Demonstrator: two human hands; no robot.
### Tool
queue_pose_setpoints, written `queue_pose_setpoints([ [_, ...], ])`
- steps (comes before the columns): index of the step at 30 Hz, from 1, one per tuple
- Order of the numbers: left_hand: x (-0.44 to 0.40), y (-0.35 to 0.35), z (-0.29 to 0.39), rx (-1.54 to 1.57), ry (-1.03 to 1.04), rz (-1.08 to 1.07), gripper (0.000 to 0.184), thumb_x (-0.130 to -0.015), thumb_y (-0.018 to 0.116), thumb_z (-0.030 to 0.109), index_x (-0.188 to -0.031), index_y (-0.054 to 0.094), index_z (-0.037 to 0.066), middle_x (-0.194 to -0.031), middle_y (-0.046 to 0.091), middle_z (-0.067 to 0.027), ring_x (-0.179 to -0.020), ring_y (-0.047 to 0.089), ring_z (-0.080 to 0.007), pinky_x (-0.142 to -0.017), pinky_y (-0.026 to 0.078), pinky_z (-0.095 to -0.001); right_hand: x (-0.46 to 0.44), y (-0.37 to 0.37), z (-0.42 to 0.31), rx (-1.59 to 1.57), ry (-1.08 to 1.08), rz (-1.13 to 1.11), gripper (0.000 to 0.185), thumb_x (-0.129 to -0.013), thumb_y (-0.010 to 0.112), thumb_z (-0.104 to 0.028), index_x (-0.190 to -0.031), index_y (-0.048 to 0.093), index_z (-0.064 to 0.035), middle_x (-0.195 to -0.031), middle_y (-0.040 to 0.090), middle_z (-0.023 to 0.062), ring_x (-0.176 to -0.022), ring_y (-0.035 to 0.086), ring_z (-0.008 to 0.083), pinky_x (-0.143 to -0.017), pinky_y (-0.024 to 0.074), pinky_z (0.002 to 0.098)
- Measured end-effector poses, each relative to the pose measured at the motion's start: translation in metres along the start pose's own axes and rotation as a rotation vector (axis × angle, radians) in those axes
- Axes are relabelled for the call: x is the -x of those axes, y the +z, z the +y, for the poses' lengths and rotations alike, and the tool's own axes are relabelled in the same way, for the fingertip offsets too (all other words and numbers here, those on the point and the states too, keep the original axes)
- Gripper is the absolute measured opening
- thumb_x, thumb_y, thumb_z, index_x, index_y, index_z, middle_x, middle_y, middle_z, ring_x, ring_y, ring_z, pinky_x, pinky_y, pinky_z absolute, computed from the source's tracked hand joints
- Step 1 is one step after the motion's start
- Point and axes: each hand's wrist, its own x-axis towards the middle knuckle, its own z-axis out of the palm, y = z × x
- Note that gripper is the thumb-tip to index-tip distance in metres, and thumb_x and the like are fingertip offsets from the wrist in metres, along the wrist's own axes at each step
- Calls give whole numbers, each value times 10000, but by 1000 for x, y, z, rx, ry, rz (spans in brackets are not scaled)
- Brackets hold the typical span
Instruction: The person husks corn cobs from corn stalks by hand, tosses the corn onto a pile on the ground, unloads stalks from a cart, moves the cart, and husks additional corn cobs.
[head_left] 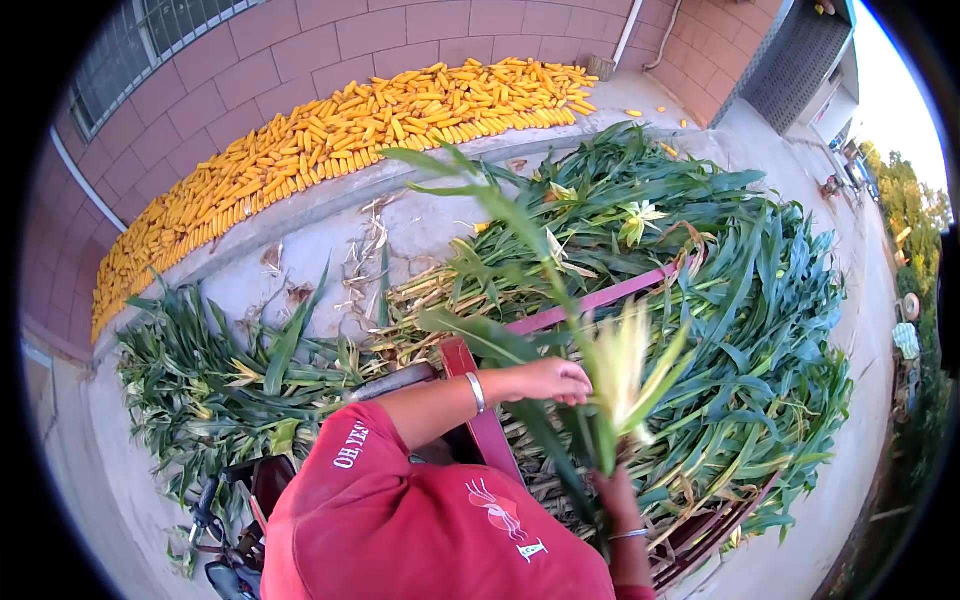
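My left hand (pixel 555 381), with a silver bangle at the wrist, is raised just left of an opened corn husk (pixel 622 365); its fingers are curled, and what they hold, if anything, is too small to tell. Lower down, my right hand (pixel 615 490) is wrapped round the green corn stalk (pixel 605 445) below the husk, partly hidden by it. The stalk's long leaves reach up and to the left, blurred. Around and beneath both hands lies a large heap of green corn stalks (pixel 740 330).
Yellow cobs (pixel 330 140) are piled along the brick wall (pixel 330 35). A red metal frame (pixel 490 430) lies beside my left forearm. More stalks (pixel 230 370) lie at the left, above a parked vehicle's handlebar (pixel 205 515). Parts of a red rack (pixel 700 540) show at the lower right.
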Motion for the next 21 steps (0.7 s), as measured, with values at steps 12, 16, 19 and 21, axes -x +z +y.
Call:
queue_pose_setpoints([
  [12,-53,189,-53,-29,6,-530,634,-837,623,497,-1233,531,11,-1219,561,-123,-1058,529,-210,-891,436,-329,-116,-167,-195,-547,-152,29,229,-874,646,-246,-938,563,-42,-703,547,5,-612,500,99,-543,402,250],
  [16,-61,252,-66,313,44,-515,502,-880,589,440,-1146,537,17,-1081,600,-103,-984,546,-182,-871,440,-333,-147,-192,-230,-583,-175,-28,375,-883,646,-273,-1109,516,-3,-883,597,54,-751,560,116,-614,462,254],
  [19,-62,239,-37,310,22,-452,313,-937,528,349,-1018,517,47,-884,616,-53,-870,580,-142,-812,463,-330,-142,-197,-227,-499,-280,167,513,-893,631,-279,-1249,452,44,-1080,590,123,-932,575,156,-761,474,280],
  [21,-74,230,-27,337,224,-367,235,-963,491,308,-975,535,78,-873,619,-32,-840,575,-129,-781,468,-329,-120,-209,-201,-392,-400,343,590,-900,621,-284,-1323,402,64,-1194,566,164,-1038,571,188,-855,468,301],
])
